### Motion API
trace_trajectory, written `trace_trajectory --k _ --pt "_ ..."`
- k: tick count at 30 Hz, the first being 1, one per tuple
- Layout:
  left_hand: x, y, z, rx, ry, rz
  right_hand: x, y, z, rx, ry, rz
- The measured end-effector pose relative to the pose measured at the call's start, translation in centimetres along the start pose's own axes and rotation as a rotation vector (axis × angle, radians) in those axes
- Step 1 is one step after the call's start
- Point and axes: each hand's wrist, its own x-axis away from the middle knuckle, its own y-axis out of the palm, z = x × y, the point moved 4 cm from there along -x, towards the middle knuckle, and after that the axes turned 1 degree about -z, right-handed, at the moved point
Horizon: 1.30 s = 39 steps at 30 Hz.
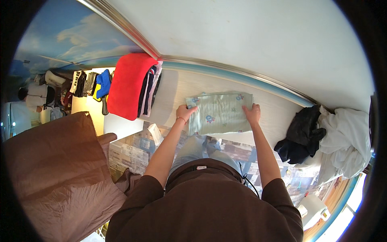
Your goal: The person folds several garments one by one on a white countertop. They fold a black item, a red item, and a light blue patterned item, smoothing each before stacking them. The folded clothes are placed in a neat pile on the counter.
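Fingers of your left hand (186, 113) and right hand (252, 114) grasp the green cloth (221, 115) by opposite ends; red fabric (128, 86) lies left of it.

Head cam: left fisheye of a side-by-side pair, riding on the person's head, upright, unmirrored. It's looking steeply down and forward over the dark brown shirt (205, 209), which is sitting closest and filling the lower middle. Pale shelf (270, 117) is lying a bit farther out, left hand (186, 113) and right hand (252, 114) showing near mid-frame. White wall (258, 44) is taking the top. Metal trim (125, 27) is bending with the lens; fisheye circle is blacking out the corners.
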Motion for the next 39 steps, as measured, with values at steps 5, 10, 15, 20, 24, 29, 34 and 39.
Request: trace_trajectory --k 5,10,15,20,24,29,34,39 --pt "-0.7 0.0 -0.8 0.632 -0.099 -0.370 -0.4 -0.5 0.5 -0.797 0.143 -0.308" --pt "-0.1 -0.4 1.3 0.694 -0.080 -0.417 -0.3 -0.7 2.0 -1.115 0.169 -0.422" --pt "-1.9 0.5 -1.4 0.677 -0.033 -0.339 -0.8 -0.3 1.6 -1.017 0.122 -0.397" --pt "-0.5 1.2 -3.7 0.714 -0.129 -0.258 1.5 -4.3 -2.7 -0.415 -0.065 0.232" --pt "0.9 2.6 -5.2 0.814 -0.167 -0.179 6.9 -3.3 -7.4 -0.263 -0.528 0.152" --pt "5.0 1.7 -1.8 0.760 -0.232 -0.131 14.4 0.4 -10.7 -0.518 -0.533 -0.293" --pt "9.6 1.5 7.4 0.808 -0.060 -0.295 13.4 0.5 -10.1 -1.054 -0.139 -0.565" --pt "11.4 4.7 13.9 0.898 0.047 -0.571 6.6 -3.0 -6.1 -1.540 0.176 -0.834"
